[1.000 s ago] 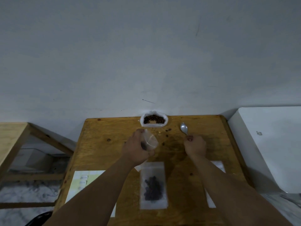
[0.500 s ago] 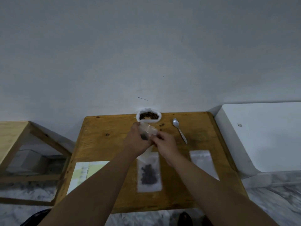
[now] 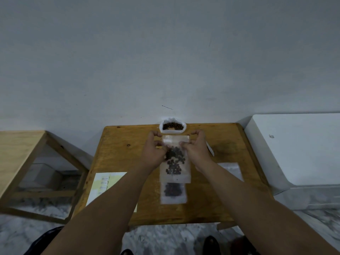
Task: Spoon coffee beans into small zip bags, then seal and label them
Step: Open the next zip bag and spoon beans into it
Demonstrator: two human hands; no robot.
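While hands (image 3: 153, 153) (image 3: 197, 153) pinch its top, the clear bag (image 3: 185, 174) shows dark beans (image 3: 174, 161).

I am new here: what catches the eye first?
The left hand and right hand pinch the top of a zip bag of coffee beans over the wooden table. A second filled bag lies flat nearer the person; an open bean sack sits at the far edge.

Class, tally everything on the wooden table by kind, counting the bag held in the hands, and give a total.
Zip bags with beans: 2 (held zip bag, lying zip bag)
Empty zip bag: 1
White bag of loose beans: 1
Label sheet: 1
Spoon: 1, mostly hidden behind the right hand
Total: 6
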